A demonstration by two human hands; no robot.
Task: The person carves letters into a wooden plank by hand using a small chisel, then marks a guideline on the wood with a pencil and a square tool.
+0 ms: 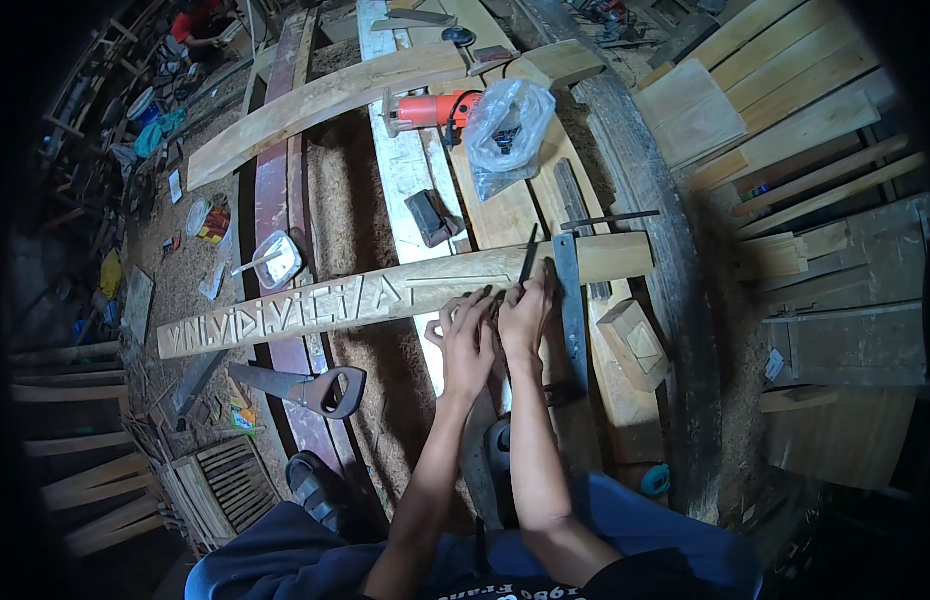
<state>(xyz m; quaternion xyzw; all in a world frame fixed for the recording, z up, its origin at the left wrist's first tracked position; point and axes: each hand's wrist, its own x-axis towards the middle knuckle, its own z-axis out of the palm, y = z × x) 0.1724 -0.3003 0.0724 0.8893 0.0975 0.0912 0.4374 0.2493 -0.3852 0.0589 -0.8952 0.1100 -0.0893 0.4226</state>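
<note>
A long wooden plank (360, 292) with raised letters lies across the bench in front of me. My right hand (526, 312) is closed around a dark, slim stick-shaped tool (529, 252); its upper end sticks up above my fingers, and the lower end is hidden. Beside it, my left hand (467, 338) rests on the plank's near edge, fingers bent and slightly apart, with no held object visible. Thin straight lines mark the wood just beyond my left fingertips. Right of my right hand, a flat metal strip (571, 330) crosses the plank.
A handsaw (305, 388) lies at the left. Beyond the plank are a red power tool (425, 110), a clear plastic bag (507, 130), a dark block (431, 217) and a curved board (325, 105). A wooden block (633, 343) sits at right. Gaps open between the bench beams.
</note>
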